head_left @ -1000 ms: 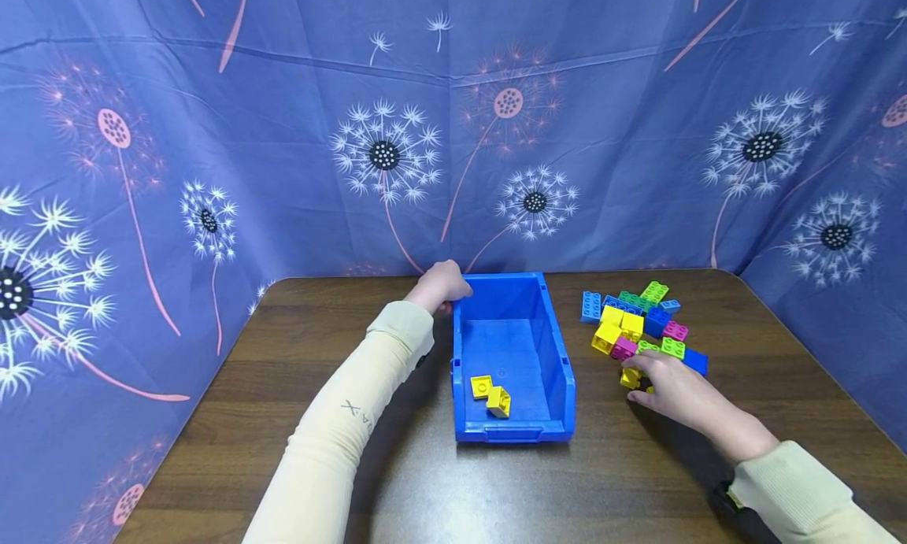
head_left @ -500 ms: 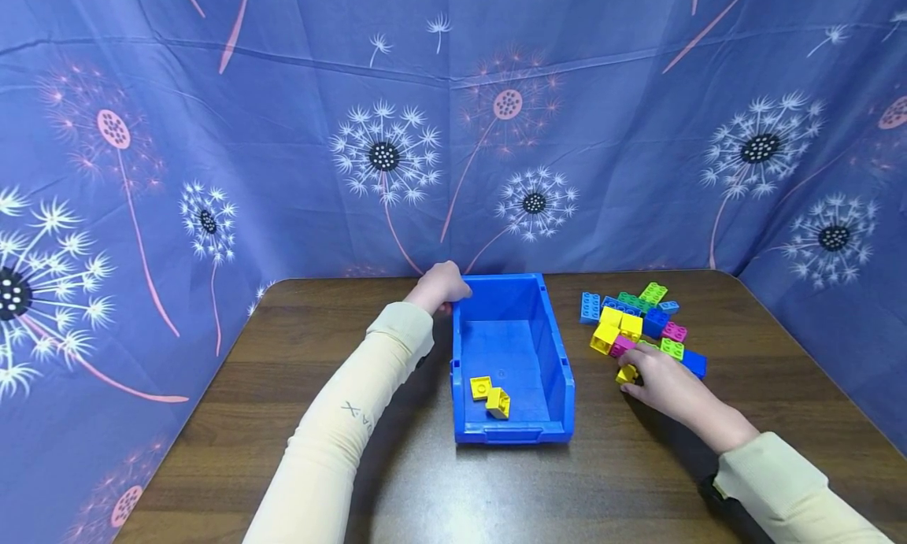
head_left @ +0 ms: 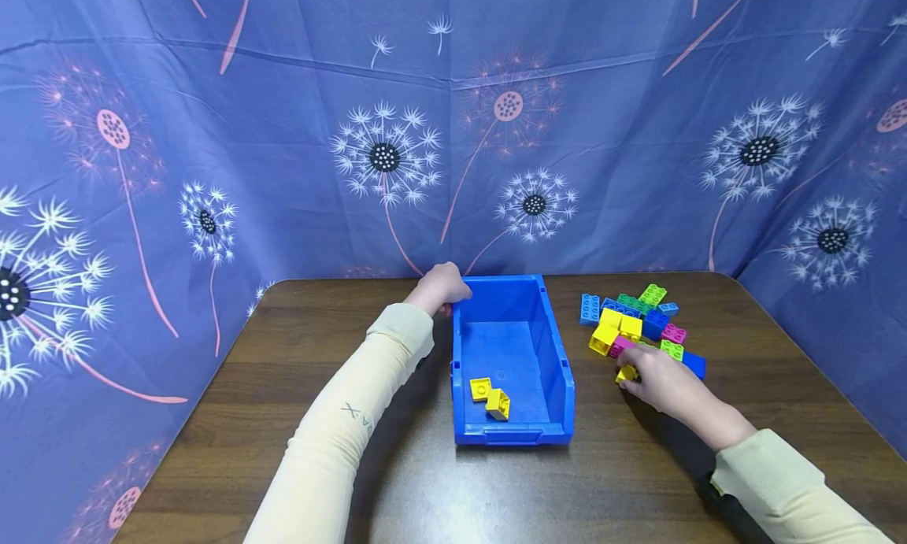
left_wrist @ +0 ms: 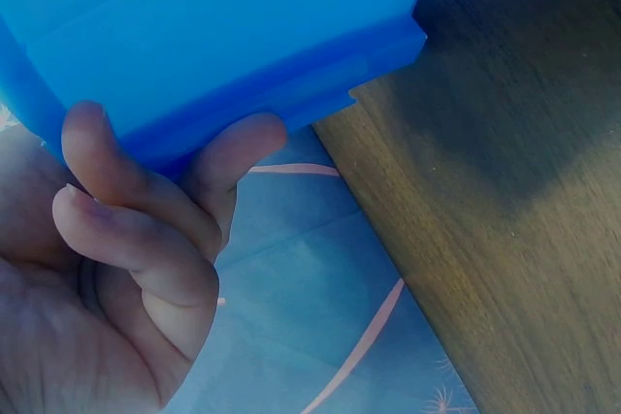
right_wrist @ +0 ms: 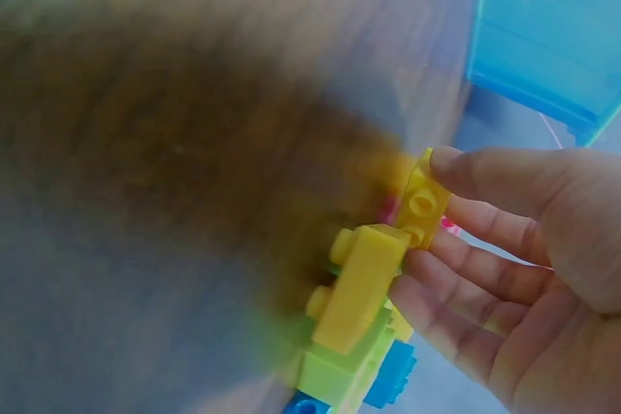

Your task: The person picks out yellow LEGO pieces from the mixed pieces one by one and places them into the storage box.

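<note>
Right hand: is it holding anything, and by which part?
The right hand pinches a small yellow brick by its sides, between thumb and fingers.

Glossy plastic bin (head_left: 512,347) and bricks (head_left: 634,323) sit on a smooth wood-grain table (head_left: 623,481), printed cloth backdrop (head_left: 283,135) behind.

in the right wrist view the dark wooden table (right_wrist: 146,143) is smeared by motion blur, and the pile of coloured plastic bricks (right_wrist: 354,336) runs off the bottom edge. the right hand (head_left: 655,380) covers most of the small yellow brick (head_left: 625,374) in the head view. the left wrist view cuts off the blue plastic bin (left_wrist: 213,36) at the top, and the left hand (left_wrist: 107,269) is out of focus.
</note>
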Motion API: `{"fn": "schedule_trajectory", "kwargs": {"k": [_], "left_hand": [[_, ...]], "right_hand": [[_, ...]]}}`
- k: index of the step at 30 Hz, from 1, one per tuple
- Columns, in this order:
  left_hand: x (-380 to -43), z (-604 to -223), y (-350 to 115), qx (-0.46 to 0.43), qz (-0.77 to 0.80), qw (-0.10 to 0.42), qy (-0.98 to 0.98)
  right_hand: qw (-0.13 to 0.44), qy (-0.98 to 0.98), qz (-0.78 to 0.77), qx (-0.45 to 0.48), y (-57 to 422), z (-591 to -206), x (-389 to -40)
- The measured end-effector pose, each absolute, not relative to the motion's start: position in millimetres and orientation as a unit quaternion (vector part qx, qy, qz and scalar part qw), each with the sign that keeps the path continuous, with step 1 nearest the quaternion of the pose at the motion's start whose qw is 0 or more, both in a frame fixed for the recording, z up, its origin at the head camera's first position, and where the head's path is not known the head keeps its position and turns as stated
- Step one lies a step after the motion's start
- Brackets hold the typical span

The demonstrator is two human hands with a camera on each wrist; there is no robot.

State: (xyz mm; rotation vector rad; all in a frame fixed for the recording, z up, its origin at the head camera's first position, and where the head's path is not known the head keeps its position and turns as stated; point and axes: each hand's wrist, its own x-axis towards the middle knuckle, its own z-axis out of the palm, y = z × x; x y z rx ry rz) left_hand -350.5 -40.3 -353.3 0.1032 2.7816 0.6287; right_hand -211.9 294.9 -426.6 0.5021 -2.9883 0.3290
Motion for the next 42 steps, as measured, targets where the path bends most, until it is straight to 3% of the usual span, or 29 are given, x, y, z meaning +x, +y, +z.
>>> {"fn": "schedule_trajectory", "kwargs": {"k": [42], "left_hand": [[-350, -355, -41, 0.04, 0.22, 0.138, 0.965]], "right_hand": [[0.126, -0.955, 0.131, 0.236, 250, -335, -205]]}}
